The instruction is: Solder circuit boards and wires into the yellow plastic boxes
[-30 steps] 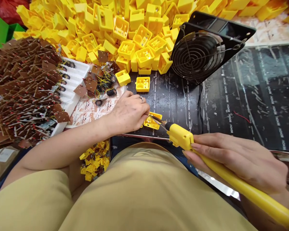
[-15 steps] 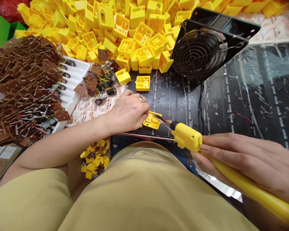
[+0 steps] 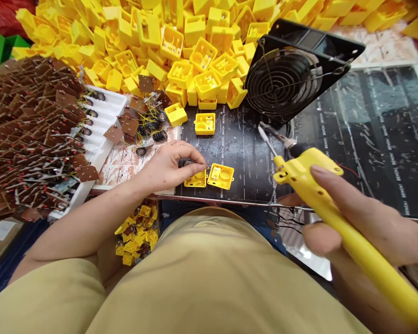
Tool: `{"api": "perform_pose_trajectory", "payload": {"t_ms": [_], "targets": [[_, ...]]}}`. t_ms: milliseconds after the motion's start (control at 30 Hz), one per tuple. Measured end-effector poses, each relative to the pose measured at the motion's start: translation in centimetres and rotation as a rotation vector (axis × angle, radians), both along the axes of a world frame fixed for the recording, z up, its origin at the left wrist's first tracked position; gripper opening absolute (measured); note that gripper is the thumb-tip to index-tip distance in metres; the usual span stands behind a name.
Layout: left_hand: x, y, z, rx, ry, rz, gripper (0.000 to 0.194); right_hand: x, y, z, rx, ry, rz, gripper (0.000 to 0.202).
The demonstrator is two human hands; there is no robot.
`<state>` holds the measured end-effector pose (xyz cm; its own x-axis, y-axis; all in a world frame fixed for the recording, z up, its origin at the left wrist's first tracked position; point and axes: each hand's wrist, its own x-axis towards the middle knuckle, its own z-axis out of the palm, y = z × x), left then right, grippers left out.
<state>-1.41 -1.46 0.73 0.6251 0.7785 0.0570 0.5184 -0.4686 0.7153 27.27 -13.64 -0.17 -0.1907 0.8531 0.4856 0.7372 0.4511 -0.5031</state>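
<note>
Two small yellow casings lie side by side near the front edge of the black mat, the right casing in full view and the left casing partly under my left hand. My left thumb and forefinger meet in a pinch above the left casing; what is between them is too small to name. My right hand is wrapped round a yellow soldering gun. Its metal tip and thin guide tube point up and left, over the mat and away from the casings. Behind the pair sits another open yellow casing.
A black fan leans at the back. Yellow casings are heaped behind. Brown circuit boards cover the left, beside a white foam tray and wired parts. More yellow pieces lie below the table edge.
The soldering gun has moved right and up, away from the casings, with my right hand. My left hand has drawn back left, and both front casings now show.
</note>
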Motion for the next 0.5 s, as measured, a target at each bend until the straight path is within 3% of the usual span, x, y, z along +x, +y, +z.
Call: {"api": "perform_pose_trajectory", "payload": {"t_ms": [100, 233, 400, 500], "targets": [[0.1, -0.1, 0.2, -0.042, 0.093, -0.093, 0.015, -2.3, 1.5, -0.3, 0.068, -0.026, 0.144, 0.047], [0.6, -0.6, 0.5, -0.039, 0.205, -0.127, 0.015, -4.3, 3.7, -1.6, 0.150, 0.047, 0.170, 0.036], [0.8, -1.2, 0.0, 0.052, 0.201, 0.012, 0.005, -4.4, 3.5, -2.7, 0.102, 0.188, 0.159, 0.063], [0.7, -1.7, -0.6, 0.211, 0.241, 0.011, 0.014, -3.1, 2.7, -2.2, 0.129, 0.115, 0.026, 0.070]]}}
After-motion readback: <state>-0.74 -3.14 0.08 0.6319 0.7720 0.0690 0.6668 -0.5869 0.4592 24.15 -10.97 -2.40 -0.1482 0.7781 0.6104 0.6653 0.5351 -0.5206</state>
